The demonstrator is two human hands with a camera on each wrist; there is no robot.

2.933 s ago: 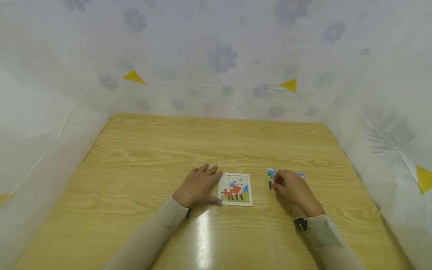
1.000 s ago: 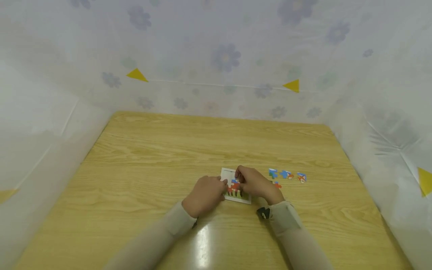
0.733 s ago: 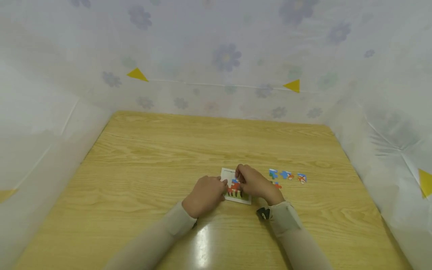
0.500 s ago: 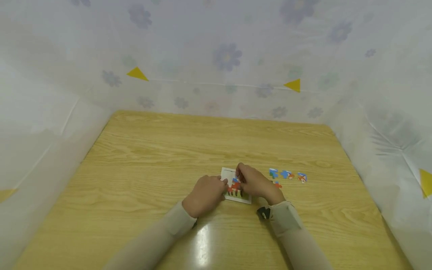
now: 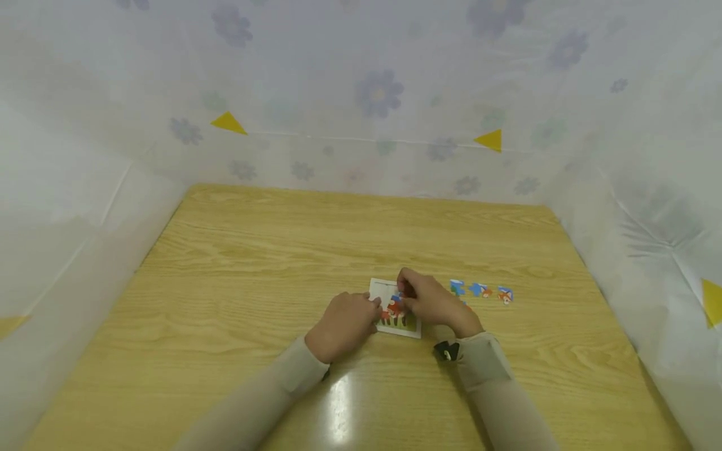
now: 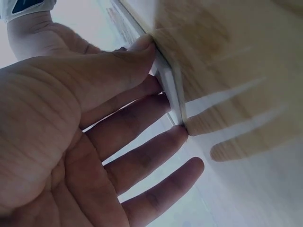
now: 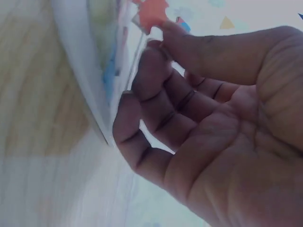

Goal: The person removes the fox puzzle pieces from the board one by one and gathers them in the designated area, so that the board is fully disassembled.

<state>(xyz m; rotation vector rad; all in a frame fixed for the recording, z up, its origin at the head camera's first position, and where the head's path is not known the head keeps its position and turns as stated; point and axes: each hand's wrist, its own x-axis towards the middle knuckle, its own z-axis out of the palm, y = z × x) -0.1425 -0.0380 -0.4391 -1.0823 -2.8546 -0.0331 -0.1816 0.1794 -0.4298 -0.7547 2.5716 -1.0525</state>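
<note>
White flowered sheeting (image 5: 316, 94) walls in a wood-grain tabletop (image 5: 265, 238). The right hand (image 5: 437, 304) pinches a red piece (image 7: 154, 13) between thumb and fingertips, while its other fingers curl in alongside, next to the tray. The tray (image 5: 403, 334) is pale-rimmed and lies directly below those fingers and against the left hand's. The left hand (image 5: 344, 326) keeps its fingers loose and slightly spread, their tips touching the tray's left edge and the thumb pressed near a corner (the little finger stands apart from it).

Inside the tray, on the near side of the right fingers, fitted pieces (image 5: 398, 322) show dark legs over green grass. Beyond the left fingertips, pale backing shows in the tray's far left part. Past the right hand's knuckles, well to the right of its fingers, loose pieces lie in a row: nearest a blue-green piece (image 5: 457, 287), then a blue-orange piece (image 5: 480, 290), and farthest out a fox-face piece (image 5: 505, 295). Behind the fingers come beige sleeves (image 5: 502, 388), with a dark band (image 5: 445, 351) at the right wrist. Far beyond the fingertips, yellow triangles (image 5: 488, 141) mark the sheeting.
</note>
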